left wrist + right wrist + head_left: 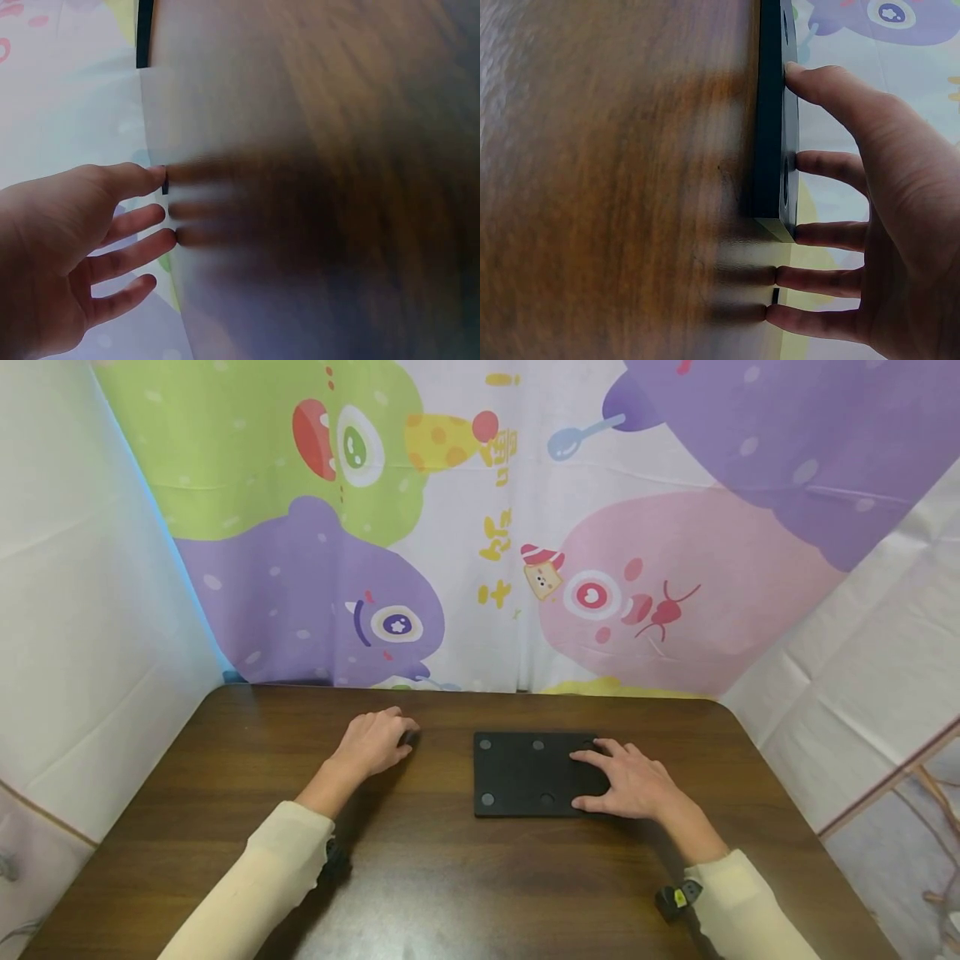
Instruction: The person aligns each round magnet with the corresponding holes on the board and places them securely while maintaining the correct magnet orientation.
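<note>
A flat black rectangular board (517, 772) lies on the table, with several round grey spots on its top face. My right hand (633, 781) rests over the board's right end, fingers spread. In the right wrist view, the thumb and two fingers of the right hand (915, 202) touch the board (769, 127), while the other two fingers reach past its end to the tabletop. My left hand (372, 745) is at the tabletop left of the board, apart from it. In the left wrist view, the left hand (52, 247) has its fingers extended and holds nothing visible.
The brown wood-grain table (450, 893) has rounded far corners. Behind its far edge hangs a curtain (465, 652) printed with cartoon monsters. White sheets (97, 568) stand at both sides. Dark devices (672, 902) are strapped on the wrists by the cream sleeves.
</note>
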Tool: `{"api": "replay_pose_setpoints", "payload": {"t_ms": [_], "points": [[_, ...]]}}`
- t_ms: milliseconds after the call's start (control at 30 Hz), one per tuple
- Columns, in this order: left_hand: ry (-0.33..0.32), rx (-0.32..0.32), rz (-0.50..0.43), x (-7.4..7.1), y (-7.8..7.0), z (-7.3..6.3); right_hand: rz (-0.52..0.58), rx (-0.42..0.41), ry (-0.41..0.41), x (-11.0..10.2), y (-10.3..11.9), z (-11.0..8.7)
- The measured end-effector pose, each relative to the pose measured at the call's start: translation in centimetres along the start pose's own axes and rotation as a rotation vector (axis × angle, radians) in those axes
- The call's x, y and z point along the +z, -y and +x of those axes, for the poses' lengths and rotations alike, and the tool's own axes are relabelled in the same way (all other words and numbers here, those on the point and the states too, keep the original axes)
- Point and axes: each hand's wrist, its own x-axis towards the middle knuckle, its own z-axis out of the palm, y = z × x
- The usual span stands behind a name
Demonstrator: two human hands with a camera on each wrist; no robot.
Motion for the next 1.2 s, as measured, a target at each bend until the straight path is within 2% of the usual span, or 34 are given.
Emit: {"api": "replay_pose_setpoints", "payload": {"t_ms": [167,200,367,667,700,733,767,833,900,933,967,1000,1067,1133,1200], "points": [[0.007,0.011,0.003,0.3,0.2,0.2,-0.002,0.001,-0.001,0.1,0.0,0.0],[0.031,-0.005,0.006,-0.8,-0.6,0.0,-0.001,0.001,-0.001,0.1,0.0,0.0],[0.061,-0.004,0.003,-0.8,-0.8,0.1,0.000,0.002,0.000,0.1,-0.1,0.0],[0.071,0.001,-0.008,-1.1,-0.9,0.1,0.000,-0.001,0.000,0.2,-0.2,0.0],[0.050,0.017,-0.013,0.2,0.0,0.4,0.000,0.000,0.001,0.2,-0.2,0.0],[0.049,0.018,-0.015,0.3,0.1,0.5,0.000,0.001,0.001,0.1,-0.1,0.0],[0.031,0.031,-0.019,1.6,1.0,0.8,0.000,0.001,0.000,0.1,-0.1,0.0],[0.029,0.031,-0.028,1.7,1.1,0.8,-0.001,0.001,0.000,0.1,-0.1,0.0],[0.018,0.030,-0.035,2.5,1.6,1.1,0.000,0.001,0.001,0.1,-0.1,0.0],[0.021,0.016,-0.027,2.2,1.3,1.2,0.000,0.001,0.002,0.1,-0.1,0.0],[0.004,0.021,-0.022,3.1,1.9,1.4,0.000,0.001,0.002,0.1,-0.1,0.0],[0.005,0.011,-0.019,2.9,1.6,1.5,-0.001,0.002,0.002,0.1,-0.1,0.0],[-0.020,0.016,0.001,4.5,2.5,1.9,-0.001,0.002,0.002,0.1,-0.1,0.0],[-0.018,0.009,0.002,4.3,2.5,1.9,-0.001,0.003,0.000,0.1,-0.1,0.0],[-0.002,0.003,-0.010,2.7,1.6,1.4,-0.001,0.005,0.000,0.1,-0.1,0.0]]}}
